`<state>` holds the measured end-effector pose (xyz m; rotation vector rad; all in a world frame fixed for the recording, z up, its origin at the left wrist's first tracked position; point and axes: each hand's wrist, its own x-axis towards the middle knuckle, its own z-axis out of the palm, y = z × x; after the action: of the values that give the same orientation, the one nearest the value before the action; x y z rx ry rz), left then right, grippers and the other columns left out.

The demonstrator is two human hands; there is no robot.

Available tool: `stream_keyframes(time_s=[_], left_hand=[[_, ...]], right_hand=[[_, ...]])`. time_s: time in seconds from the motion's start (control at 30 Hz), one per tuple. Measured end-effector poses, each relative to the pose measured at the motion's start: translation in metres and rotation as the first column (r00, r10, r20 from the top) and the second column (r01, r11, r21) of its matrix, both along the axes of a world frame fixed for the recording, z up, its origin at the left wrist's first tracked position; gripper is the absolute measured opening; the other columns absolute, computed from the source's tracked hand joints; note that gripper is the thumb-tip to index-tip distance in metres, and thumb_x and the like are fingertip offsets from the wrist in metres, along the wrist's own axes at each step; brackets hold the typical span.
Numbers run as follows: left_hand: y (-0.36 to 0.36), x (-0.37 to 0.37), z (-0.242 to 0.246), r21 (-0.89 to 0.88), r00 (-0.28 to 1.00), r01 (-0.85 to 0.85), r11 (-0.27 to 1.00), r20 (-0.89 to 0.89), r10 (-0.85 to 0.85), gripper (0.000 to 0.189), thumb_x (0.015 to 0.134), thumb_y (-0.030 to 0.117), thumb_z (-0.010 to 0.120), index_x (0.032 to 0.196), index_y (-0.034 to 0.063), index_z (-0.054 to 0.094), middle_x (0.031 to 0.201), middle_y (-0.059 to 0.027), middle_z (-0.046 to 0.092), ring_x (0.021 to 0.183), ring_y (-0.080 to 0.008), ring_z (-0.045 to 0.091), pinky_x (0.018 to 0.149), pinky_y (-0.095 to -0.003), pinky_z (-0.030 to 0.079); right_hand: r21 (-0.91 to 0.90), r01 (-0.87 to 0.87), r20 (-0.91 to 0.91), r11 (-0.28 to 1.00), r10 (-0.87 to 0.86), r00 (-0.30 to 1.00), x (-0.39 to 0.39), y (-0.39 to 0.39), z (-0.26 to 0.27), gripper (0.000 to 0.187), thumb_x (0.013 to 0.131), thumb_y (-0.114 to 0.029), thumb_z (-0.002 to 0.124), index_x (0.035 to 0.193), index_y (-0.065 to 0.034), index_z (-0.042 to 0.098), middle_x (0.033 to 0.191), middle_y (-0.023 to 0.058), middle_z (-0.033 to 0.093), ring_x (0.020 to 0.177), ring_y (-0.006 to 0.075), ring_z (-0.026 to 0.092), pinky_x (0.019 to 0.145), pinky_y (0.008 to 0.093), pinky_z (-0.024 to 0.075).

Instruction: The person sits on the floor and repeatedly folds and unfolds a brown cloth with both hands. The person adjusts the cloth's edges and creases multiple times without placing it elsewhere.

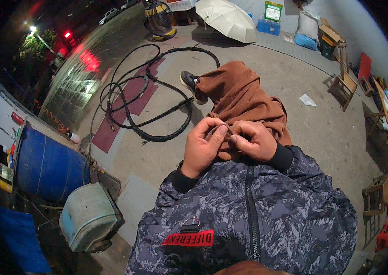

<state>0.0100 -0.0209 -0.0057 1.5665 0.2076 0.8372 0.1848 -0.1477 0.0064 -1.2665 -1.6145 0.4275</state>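
A large brown cloth [242, 89] is draped in folds over my lap and legs. Near my waist its bunched edge is pinched between the fingers of my left hand [201, 147]. My right hand [257, 141] grips the same edge just beside it, thumb and fingertips close together. The two hands almost touch, with a short piece of darker fabric showing between them. Whether something small is hidden within the fingers, I cannot tell. A dark shoe [189, 80] shows past the cloth's left side.
A black hose [166, 137] lies coiled on the concrete floor over a dark red mat [142, 99]. A blue drum [49, 165] and a grey-green machine housing [87, 216] stand at left. An open umbrella [228, 20] rests ahead. Wooden stools [343, 89] and a paper scrap [307, 100] are at right.
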Motion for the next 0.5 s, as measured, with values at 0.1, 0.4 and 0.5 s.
stream_keyframes(time_s=[0.1, 0.4, 0.5], left_hand=[[0.0007, 0.0008, -0.0017, 0.034, 0.999, -0.035, 0.999, 0.026, 0.034, 0.014, 0.108, 0.014, 0.069, 0.113, 0.0011, 0.068, 0.105, -0.002, 0.07, 0.096, -0.0085, 0.066, 0.086, -0.0248, 0.055], [-0.0002, 0.0007, 0.0008, 0.004, 0.995, -0.012, 1.0, 0.094, 0.012, 0.013, 0.11, 0.014, 0.066, 0.112, 0.0016, 0.067, 0.103, -0.0005, 0.069, 0.094, -0.0075, 0.065, 0.085, -0.024, 0.054], [-0.0007, 0.0019, 0.0008, -0.015, 0.994, -0.024, 1.0, 0.105, 0.026, 0.013, 0.11, 0.014, 0.066, 0.111, 0.0017, 0.066, 0.101, 0.0001, 0.069, 0.092, -0.0072, 0.066, 0.084, -0.0241, 0.055]], right_hand=[[-0.014, 0.008, 0.0, 1.0, -0.008, 1.0, 0.0003, -0.0007, -0.0002, 0.011, 0.102, -0.009, 0.065, 0.096, 0.0001, 0.062, 0.086, 0.0065, 0.063, 0.072, 0.0148, 0.059, 0.066, 0.032, 0.0488], [-0.026, 0.017, 0.022, 1.0, -0.016, 1.0, 0.0012, -0.0016, 0.002, 0.014, 0.1, -0.013, 0.066, 0.095, 0.0001, 0.063, 0.087, 0.0084, 0.065, 0.074, 0.0182, 0.061, 0.069, 0.0345, 0.0503], [-0.023, 0.017, 0.028, 1.0, -0.016, 0.999, 0.0021, -0.0019, 0.0018, 0.014, 0.1, -0.013, 0.065, 0.095, 0.0002, 0.062, 0.087, 0.0089, 0.065, 0.075, 0.0194, 0.061, 0.07, 0.0352, 0.0507]])
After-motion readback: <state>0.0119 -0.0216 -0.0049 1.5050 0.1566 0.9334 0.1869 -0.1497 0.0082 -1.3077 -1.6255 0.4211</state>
